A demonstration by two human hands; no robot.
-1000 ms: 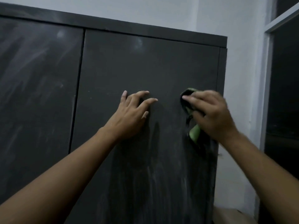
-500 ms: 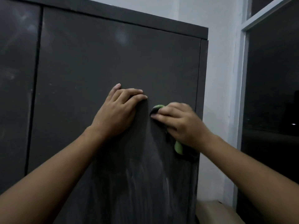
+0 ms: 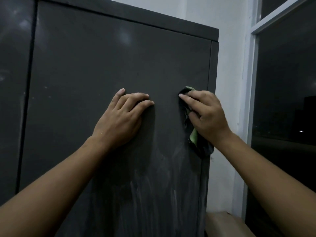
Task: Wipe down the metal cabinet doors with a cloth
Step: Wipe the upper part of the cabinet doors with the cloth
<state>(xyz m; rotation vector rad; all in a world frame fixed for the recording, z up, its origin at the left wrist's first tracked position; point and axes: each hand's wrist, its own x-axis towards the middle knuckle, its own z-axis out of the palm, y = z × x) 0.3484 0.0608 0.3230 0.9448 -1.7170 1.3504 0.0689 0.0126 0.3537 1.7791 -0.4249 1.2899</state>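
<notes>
Filling most of the head view, a dark grey metal cabinet [image 3: 153, 19] shows one wide door [image 3: 111, 65] across the centre of the frame and a strip of a second door [image 3: 13, 100] at the far left edge, with a narrow vertical seam [image 3: 28, 93] between them. The left hand [image 3: 119, 120] lies just left of centre, palm flat on the wide door, fingers stretched out and close together, holding nothing. The right hand [image 3: 208, 115] sits to the right of it, well apart, fingers and thumb curled round a green and dark cloth [image 3: 194, 137] that is bunched against the door close to its right edge. One end of the cloth peeks out above the fingertips and the other hangs below the wrist. Pale dusty streaks [image 3: 153, 194] run down the lower centre of the wide door, below both hands. Right of the cabinet stands a white wall [image 3: 229, 82], then a pale window frame [image 3: 253, 100] with a dark pane [image 3: 287, 82] filling the right edge. A tan surface [image 3: 222, 223], too dim to identify, sits at the lower right, at the foot of the wall. Both forearms cross the bottom corners and hide the lower parts of the cabinet and the window.
</notes>
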